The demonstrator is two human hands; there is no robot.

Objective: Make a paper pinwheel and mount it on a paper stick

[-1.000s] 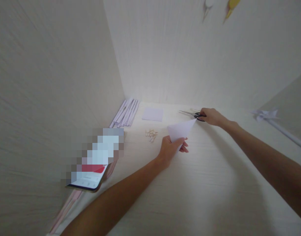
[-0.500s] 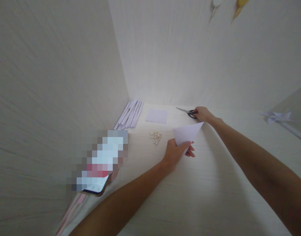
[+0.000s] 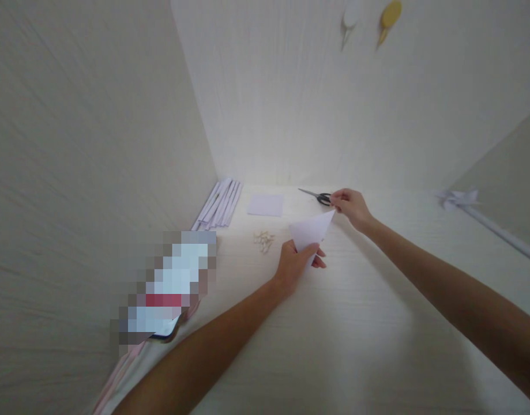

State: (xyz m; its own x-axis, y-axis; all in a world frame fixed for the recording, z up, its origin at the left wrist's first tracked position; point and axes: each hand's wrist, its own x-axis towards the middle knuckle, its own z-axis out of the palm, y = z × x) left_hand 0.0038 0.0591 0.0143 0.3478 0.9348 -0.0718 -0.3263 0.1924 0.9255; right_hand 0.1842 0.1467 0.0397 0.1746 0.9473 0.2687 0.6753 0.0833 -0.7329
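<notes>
A folded sheet of white paper (image 3: 311,229), brought to a pointed corner, is gripped between the thumb and fingers of my left hand (image 3: 293,262). My right hand (image 3: 352,208) is just right of the scissors' handles, near the paper's tip, fingers bent and slightly apart with nothing visible in them. Black-handled scissors (image 3: 323,199) lie on the white surface near the back wall, blades pointing left. Whether a fingertip still touches the handle is hard to tell.
Left of my hands are small pale pins (image 3: 263,241), a square of paper (image 3: 265,205), rolled paper sticks (image 3: 221,204) and a blurred-out phone (image 3: 165,328). A paper pinwheel on a stick (image 3: 500,230) lies at the right. Two hooks, one yellow (image 3: 391,16), hang on the wall.
My right hand has drawn back from the scissors, which stay lying on the surface. My left hand keeps the folded paper. The view has shifted slightly.
</notes>
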